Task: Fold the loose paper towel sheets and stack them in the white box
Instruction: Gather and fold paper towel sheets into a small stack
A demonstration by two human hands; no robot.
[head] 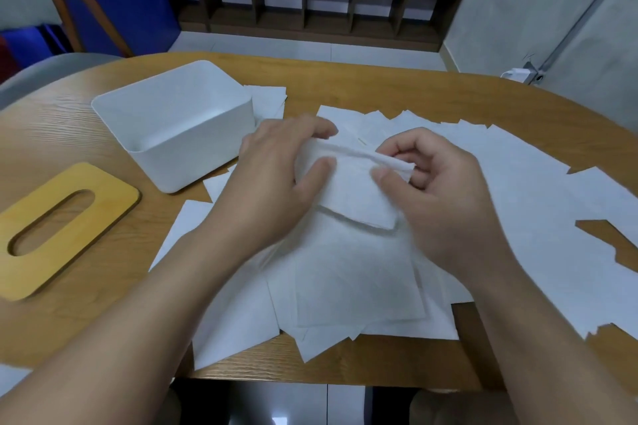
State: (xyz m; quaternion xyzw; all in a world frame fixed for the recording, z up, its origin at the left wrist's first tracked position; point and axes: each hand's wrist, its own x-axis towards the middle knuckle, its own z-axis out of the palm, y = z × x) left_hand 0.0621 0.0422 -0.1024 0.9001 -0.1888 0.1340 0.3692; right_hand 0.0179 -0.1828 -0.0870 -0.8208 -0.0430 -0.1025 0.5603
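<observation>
The sheet [352,197] in hand is held just above the pile near the middle of the desk, doubled over, with its fold running along the top edge between the two hands. The left hand [272,183] grips the left end of that fold, thumb on the near face and fingers curled over the far side. The right hand [438,190] pinches the right end between thumb and bent fingers. Holding both ends this way appears intended to keep the fold line straight and the layers aligned. The lower flap hangs free over the pile.

The loose sheets [362,286] lie overlapping across the middle and right of the desk [379,86], reaching toward the near edge, within easy reach of either hand.

The white box [172,124] stands open toward the far left of the desk, close beside the left hand, likely so a finished sheet needs only a short carry. No folded sheets are visible inside; part of its floor is hidden by the near wall. A few sheets lie behind and beside it.

The wooden lid [58,228] with its slot lies flat near the left edge, set aside to leave the box open.
</observation>
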